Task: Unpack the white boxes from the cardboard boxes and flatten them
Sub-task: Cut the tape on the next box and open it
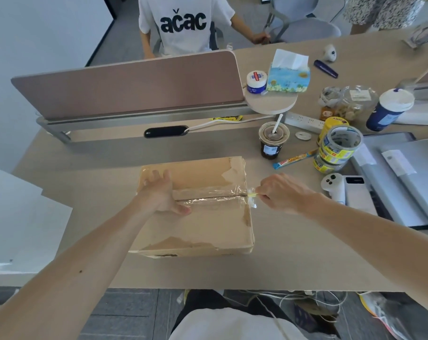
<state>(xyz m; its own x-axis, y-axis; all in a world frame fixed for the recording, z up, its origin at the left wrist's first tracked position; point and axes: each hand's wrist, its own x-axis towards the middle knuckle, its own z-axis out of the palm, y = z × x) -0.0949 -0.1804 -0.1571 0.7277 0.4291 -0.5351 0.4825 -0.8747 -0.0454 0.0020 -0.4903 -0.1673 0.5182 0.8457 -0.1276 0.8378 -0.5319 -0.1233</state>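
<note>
A closed brown cardboard box (203, 229) lies flat on the desk in front of me, its top seam sealed with clear tape (208, 195). My left hand (159, 192) presses flat on the box's left top, fingers spread. My right hand (281, 192) is at the box's right edge, pinching a small yellow-green tool (252, 193) at the end of the taped seam. No white boxes show; the box's contents are hidden.
An iced coffee cup (273, 141), stacked tape rolls (338, 148), a white controller (333, 187) and a phone (357, 192) stand to the right. White sheets (16, 217) lie at left. A desk divider (134, 87) stands behind, with a person seated beyond it.
</note>
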